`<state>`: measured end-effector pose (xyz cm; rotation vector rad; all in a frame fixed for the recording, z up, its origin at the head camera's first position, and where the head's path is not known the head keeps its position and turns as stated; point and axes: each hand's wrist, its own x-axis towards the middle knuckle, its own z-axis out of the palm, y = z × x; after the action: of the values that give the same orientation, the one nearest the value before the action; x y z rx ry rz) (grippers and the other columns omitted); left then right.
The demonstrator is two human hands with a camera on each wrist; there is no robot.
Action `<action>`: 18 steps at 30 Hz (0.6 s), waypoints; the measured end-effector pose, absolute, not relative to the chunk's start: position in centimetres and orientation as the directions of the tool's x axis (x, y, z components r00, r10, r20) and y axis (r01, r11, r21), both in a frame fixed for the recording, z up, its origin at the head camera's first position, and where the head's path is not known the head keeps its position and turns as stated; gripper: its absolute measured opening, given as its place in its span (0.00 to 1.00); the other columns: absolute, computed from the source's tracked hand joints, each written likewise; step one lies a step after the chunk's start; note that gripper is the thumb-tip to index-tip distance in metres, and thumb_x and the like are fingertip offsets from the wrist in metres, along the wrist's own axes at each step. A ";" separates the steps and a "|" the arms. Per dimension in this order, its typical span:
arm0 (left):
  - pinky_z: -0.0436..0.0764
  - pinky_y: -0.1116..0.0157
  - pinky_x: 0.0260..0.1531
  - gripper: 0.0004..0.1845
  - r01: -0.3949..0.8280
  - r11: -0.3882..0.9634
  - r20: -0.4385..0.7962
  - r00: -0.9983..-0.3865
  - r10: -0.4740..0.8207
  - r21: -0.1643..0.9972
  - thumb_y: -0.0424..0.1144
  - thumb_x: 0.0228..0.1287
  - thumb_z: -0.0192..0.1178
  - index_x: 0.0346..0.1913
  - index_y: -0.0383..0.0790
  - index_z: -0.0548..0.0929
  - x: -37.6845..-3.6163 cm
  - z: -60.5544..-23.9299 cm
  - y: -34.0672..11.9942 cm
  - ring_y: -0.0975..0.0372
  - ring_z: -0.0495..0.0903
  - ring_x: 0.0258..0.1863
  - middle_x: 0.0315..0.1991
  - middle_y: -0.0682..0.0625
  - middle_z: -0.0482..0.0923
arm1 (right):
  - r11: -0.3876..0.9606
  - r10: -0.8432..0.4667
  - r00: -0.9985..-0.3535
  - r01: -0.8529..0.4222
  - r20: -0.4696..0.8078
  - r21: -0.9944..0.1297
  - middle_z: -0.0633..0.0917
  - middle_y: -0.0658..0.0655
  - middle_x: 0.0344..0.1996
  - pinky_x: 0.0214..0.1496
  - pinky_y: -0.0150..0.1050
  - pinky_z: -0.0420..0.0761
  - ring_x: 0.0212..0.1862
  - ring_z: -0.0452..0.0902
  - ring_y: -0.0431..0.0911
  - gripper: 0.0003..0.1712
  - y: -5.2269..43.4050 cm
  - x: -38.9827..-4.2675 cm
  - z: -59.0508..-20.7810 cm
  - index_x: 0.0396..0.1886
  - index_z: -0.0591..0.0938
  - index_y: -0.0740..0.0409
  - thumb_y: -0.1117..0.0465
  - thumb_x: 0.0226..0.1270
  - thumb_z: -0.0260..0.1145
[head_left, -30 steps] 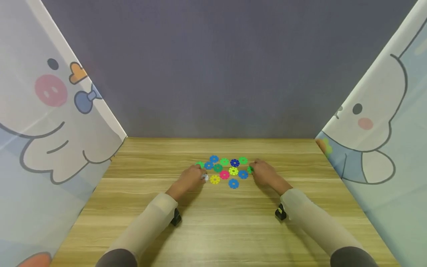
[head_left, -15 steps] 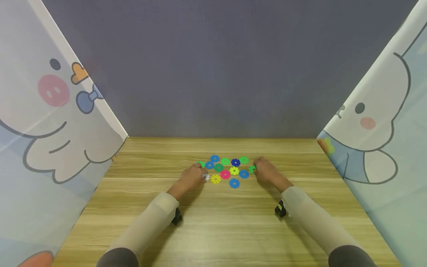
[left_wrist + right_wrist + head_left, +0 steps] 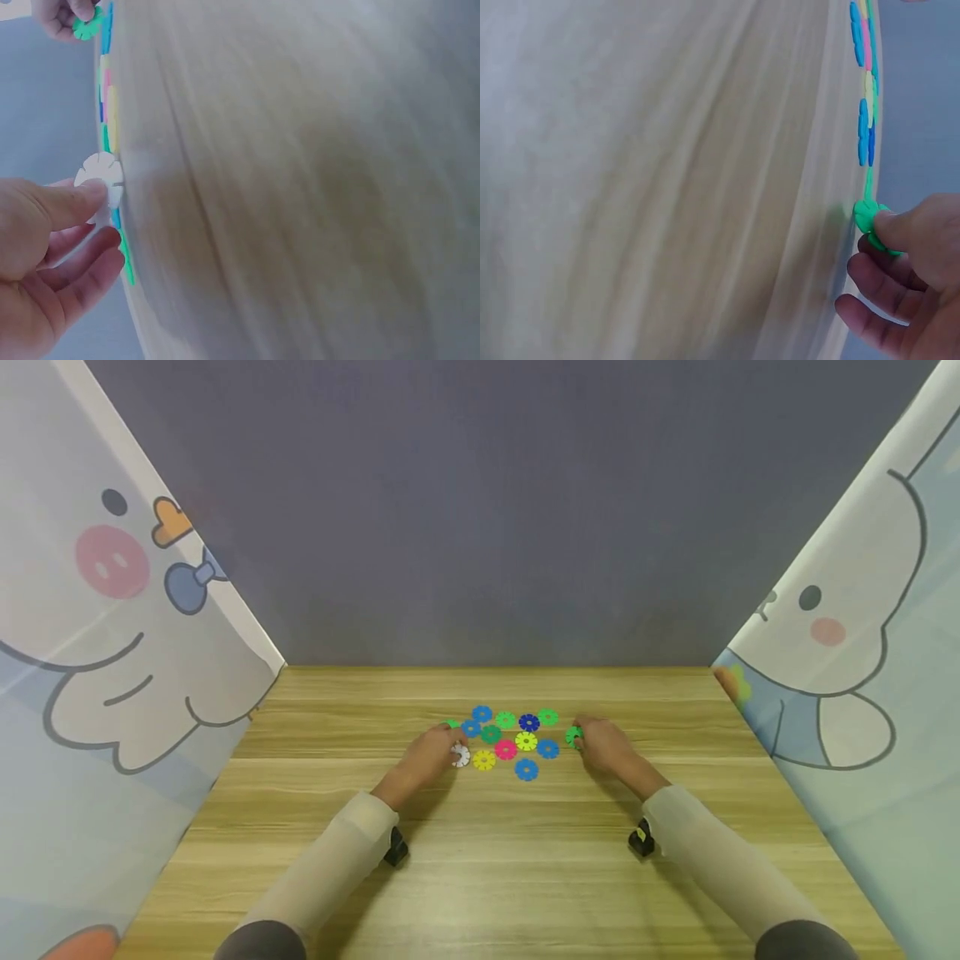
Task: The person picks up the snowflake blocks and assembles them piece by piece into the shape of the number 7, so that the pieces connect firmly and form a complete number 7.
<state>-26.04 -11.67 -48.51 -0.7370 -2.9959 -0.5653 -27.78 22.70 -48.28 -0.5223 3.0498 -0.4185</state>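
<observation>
The white disc [image 3: 461,756] and the green disc [image 3: 573,737] face each other across a gap filled by loose discs [image 3: 506,749], and that left-to-right separation is what any joining move would turn on. The white disc lies at the left end, a little nearer; the green disc lies at the right end, slightly farther. Both are round with slotted rims, so neither has a long axis; what would matter is which way each face and slot points. In the wrist views both look tipped up, their faces showing while the loose discs appear nearly edge-on.

The white disc sits to the right of the left hand [image 3: 427,756], its grip pinched on it with the thumb across the face. The green disc sits to the left of the right hand [image 3: 606,747], that grip likewise pinched on its edge. Whether either disc touches the worktop [image 3: 495,852] I cannot tell.

The left hand is closer to the yellow disc [image 3: 483,760], the right hand to the rightmost blue disc [image 3: 548,749].
</observation>
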 end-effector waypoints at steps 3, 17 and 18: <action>0.86 0.63 0.40 0.07 0.456 0.807 0.113 -0.887 0.448 0.374 0.32 0.64 0.70 0.42 0.43 0.86 -26.0 -48.2 -11.7 0.57 0.84 0.41 0.39 0.48 0.85 | 0.906 -0.325 -0.945 -0.323 0.043 -0.274 0.87 0.57 0.36 0.35 0.43 0.84 0.33 0.80 0.46 0.14 23.0 -27.7 -48.2 0.53 0.80 0.65 0.62 0.74 0.65; 0.84 0.69 0.35 0.04 0.473 0.702 0.181 -0.873 0.452 0.532 0.34 0.66 0.69 0.41 0.42 0.85 -25.0 -47.1 -10.3 0.63 0.83 0.34 0.34 0.52 0.85 | 0.796 -0.372 -0.926 -0.354 0.063 -0.491 0.88 0.52 0.29 0.32 0.37 0.82 0.29 0.81 0.42 0.11 22.6 -26.8 -47.5 0.48 0.85 0.59 0.59 0.72 0.67; 0.83 0.69 0.35 0.03 0.462 0.695 0.168 -0.877 0.449 0.551 0.35 0.67 0.68 0.41 0.43 0.85 -25.0 -47.0 -10.1 0.63 0.83 0.35 0.34 0.52 0.85 | 0.786 -0.371 -0.927 -0.346 0.056 -0.513 0.86 0.50 0.27 0.29 0.35 0.79 0.26 0.77 0.40 0.11 22.4 -26.7 -47.5 0.48 0.85 0.59 0.59 0.72 0.67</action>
<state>-25.00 -10.12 -47.03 -0.7723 -2.8734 -0.9436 -26.73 22.44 -47.48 -0.5872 2.9228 -0.8252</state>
